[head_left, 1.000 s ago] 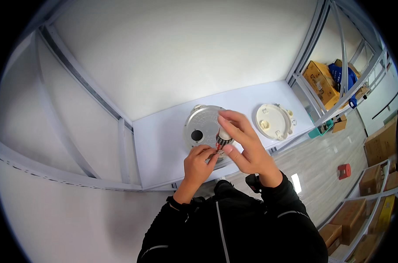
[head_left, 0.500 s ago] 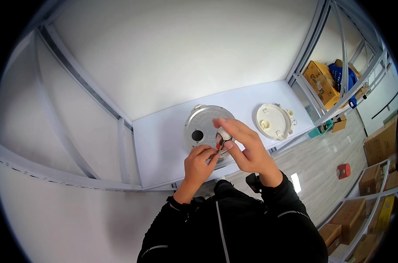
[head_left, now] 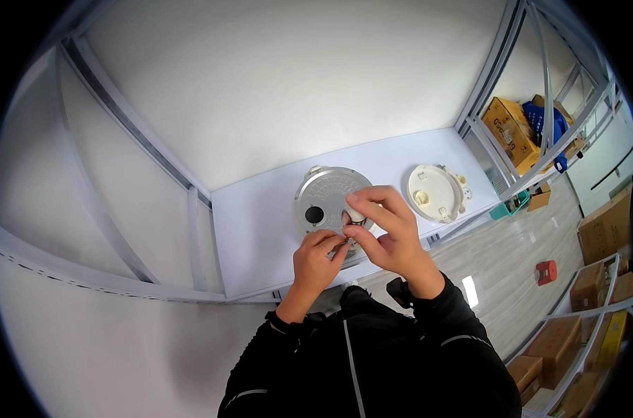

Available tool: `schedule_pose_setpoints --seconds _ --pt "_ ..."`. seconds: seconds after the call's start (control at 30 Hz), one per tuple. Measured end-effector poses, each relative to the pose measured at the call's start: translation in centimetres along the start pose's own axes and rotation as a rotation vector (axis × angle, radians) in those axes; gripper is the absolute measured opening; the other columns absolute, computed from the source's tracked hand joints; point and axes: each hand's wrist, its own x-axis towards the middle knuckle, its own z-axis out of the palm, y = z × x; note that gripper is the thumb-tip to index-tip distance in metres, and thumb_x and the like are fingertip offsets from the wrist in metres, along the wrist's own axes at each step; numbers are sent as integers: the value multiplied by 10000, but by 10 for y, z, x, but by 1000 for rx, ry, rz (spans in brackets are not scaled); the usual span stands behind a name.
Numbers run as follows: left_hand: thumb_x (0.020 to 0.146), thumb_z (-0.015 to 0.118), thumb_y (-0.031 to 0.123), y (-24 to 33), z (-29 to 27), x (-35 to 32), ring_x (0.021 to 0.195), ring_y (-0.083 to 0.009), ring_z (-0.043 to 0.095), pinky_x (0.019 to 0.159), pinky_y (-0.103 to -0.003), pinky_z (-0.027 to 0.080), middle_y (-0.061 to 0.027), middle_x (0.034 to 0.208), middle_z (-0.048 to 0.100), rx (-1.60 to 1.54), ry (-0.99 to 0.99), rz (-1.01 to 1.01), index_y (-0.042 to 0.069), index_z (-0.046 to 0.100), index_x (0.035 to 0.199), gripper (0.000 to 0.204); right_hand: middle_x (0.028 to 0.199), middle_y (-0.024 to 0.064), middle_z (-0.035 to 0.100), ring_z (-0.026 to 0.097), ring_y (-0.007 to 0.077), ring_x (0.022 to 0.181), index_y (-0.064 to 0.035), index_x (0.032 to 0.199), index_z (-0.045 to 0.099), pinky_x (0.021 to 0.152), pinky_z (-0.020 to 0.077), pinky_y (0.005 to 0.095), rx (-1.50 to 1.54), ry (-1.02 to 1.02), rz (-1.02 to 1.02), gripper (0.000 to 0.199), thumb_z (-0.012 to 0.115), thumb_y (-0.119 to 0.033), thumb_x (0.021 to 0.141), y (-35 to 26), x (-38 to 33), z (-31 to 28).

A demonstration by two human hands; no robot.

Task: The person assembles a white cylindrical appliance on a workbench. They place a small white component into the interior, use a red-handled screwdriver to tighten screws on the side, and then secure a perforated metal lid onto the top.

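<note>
A round silvery metal lid [head_left: 330, 188] with a dark round hole [head_left: 314, 214] lies on the white table before me. At its near right edge, my right hand [head_left: 393, 240] is closed, thumb and fingers pinching a stubby piece with a white rounded end and a dark band [head_left: 355, 214]; its lower part is hidden. My left hand [head_left: 318, 259] is beside it at the lid's near edge, fingertips pinched together close to the right thumb. Whatever the left fingers hold is too small to make out.
A cream round plastic cover [head_left: 442, 188] with small fittings sits at the table's [head_left: 253, 209] right. Metal frame posts [head_left: 494, 56] flank the table. Right of it are a yellow-orange carton [head_left: 511, 132], a teal basket [head_left: 515, 207], a red stool [head_left: 547, 272] and shelved cardboard boxes [head_left: 553, 348].
My right fingers have curled inward around the white-ended piece, from a more stretched-out pose. The piece's red part, plain earlier, is now mostly covered. My left hand has barely moved.
</note>
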Motion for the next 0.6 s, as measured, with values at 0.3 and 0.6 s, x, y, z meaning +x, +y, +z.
schedule_pose_setpoints --seconds 0.3,0.6 --pt "814 882 156 -1 1 0 857 -239 722 716 -366 586 -3 962 741 -2 -5 7 114 819 929 138 1156 148 619 625 284 1029 -57 1418 687 909 559 386 83 20 65 596 870 -149 859 -6 4 2" --pt "819 878 151 1 0 2 859 -232 726 723 -363 589 -6 968 748 -17 -17 -18 108 826 933 133 1251 168 642 639 282 1056 -65 1437 682 870 557 358 -67 90 34 556 829 -113 902 5 -8 -1"
